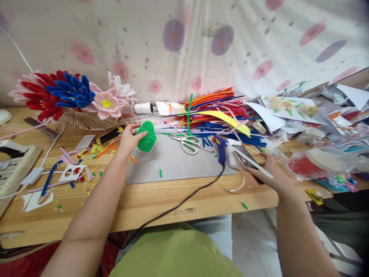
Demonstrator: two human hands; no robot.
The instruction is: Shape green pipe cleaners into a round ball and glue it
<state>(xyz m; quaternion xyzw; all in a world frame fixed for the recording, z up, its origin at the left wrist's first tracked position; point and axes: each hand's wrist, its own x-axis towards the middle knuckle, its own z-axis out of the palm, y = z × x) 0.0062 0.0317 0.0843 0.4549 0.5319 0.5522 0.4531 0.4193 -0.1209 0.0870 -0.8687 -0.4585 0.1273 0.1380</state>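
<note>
My left hand [129, 138] is closed on a green fuzzy leaf-shaped piece [147, 137], seemingly made of pipe cleaners, held over the left part of the grey cutting mat [178, 165]. At the right, my right hand [272, 173] grips a dark flat phone [250, 161] by its near end. A white glue stick [261, 168] or similar thin strip crosses in front of it. The blue glue gun [221, 148] lies just left of the phone, beside a white block with a cable [233, 157]. White-handled scissors [188, 145] rest on the mat between my hands.
Bundles of coloured pipe cleaners [213, 105] lie behind the mat. Fuzzy flowers [72, 92] stand at the back left, above scattered scraps [72, 172]. The glue gun's black cord [178, 207] hangs over the front edge. Plastic-wrapped packs [317, 163] crowd the right.
</note>
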